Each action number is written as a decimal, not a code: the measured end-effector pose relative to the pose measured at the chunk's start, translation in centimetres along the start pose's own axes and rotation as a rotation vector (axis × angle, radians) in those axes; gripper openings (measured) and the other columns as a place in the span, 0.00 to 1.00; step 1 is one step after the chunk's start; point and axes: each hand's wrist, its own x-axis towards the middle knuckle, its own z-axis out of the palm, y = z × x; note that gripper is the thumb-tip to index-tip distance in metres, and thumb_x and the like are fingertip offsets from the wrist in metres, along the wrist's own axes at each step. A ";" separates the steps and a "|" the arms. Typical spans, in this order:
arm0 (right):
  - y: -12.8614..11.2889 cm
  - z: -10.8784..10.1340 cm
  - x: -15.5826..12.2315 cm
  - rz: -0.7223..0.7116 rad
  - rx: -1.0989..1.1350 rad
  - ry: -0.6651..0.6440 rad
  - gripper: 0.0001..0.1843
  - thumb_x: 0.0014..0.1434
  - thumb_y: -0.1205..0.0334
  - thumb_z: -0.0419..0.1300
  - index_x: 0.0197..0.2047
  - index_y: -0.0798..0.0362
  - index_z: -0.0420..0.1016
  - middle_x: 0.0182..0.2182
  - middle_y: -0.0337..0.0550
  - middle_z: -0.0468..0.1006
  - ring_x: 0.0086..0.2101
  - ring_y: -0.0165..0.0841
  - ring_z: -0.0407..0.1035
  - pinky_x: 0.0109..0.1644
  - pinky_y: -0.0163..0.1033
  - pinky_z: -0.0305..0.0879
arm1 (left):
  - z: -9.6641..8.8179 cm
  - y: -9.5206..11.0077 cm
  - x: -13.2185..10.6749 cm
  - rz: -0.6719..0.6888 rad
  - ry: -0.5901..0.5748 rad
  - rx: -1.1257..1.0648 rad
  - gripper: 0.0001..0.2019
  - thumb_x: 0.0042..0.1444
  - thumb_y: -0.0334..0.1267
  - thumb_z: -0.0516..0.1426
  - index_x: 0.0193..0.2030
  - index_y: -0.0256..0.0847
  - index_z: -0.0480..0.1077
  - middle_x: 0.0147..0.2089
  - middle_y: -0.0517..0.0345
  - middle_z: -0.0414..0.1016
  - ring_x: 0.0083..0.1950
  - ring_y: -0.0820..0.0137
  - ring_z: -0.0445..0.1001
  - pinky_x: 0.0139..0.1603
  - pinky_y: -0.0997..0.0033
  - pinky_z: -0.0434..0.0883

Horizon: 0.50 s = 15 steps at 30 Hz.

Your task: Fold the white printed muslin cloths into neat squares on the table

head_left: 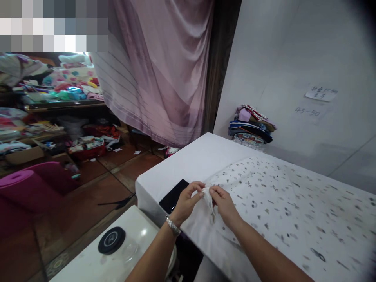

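A white cloth with small dark speckles (pixel 282 196) lies spread over a white-covered table (pixel 194 160). My left hand (pixel 188 201) and my right hand (pixel 225 203) meet at the cloth's near corner. Both pinch a small bunched bit of that white fabric (pixel 209 197) between fingers and thumb, lifted slightly off the table. A metal watch sits on my left wrist. A black flat object (pixel 173 196) lies on the table just left of my left hand.
A stack of folded clothes (pixel 251 127) stands at the table's far end against the white wall. A white appliance top with a round black disc (pixel 111 239) is at my lower left. A pink curtain hangs behind; cluttered shelves and a magenta tub (pixel 29 188) fill the left.
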 end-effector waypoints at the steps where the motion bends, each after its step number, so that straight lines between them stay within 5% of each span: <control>1: -0.1 -0.1 -0.1 -0.017 -0.027 -0.002 0.13 0.54 0.51 0.55 0.29 0.53 0.70 0.20 0.34 0.64 0.22 0.27 0.57 0.25 0.33 0.56 | 0.0 0.1 0.0 -0.002 -0.004 -0.016 0.07 0.51 0.40 0.58 0.30 0.39 0.66 0.45 0.52 0.68 0.50 0.65 0.65 0.52 0.67 0.62; 15: -1.2 -0.1 -1.0 -0.252 -0.290 -0.044 0.11 0.55 0.55 0.55 0.33 0.53 0.74 0.23 0.36 0.66 0.25 0.28 0.59 0.29 0.32 0.57 | 0.7 0.2 0.0 -0.019 0.078 0.058 0.08 0.53 0.42 0.56 0.31 0.39 0.65 0.40 0.52 0.72 0.45 0.65 0.68 0.50 0.64 0.63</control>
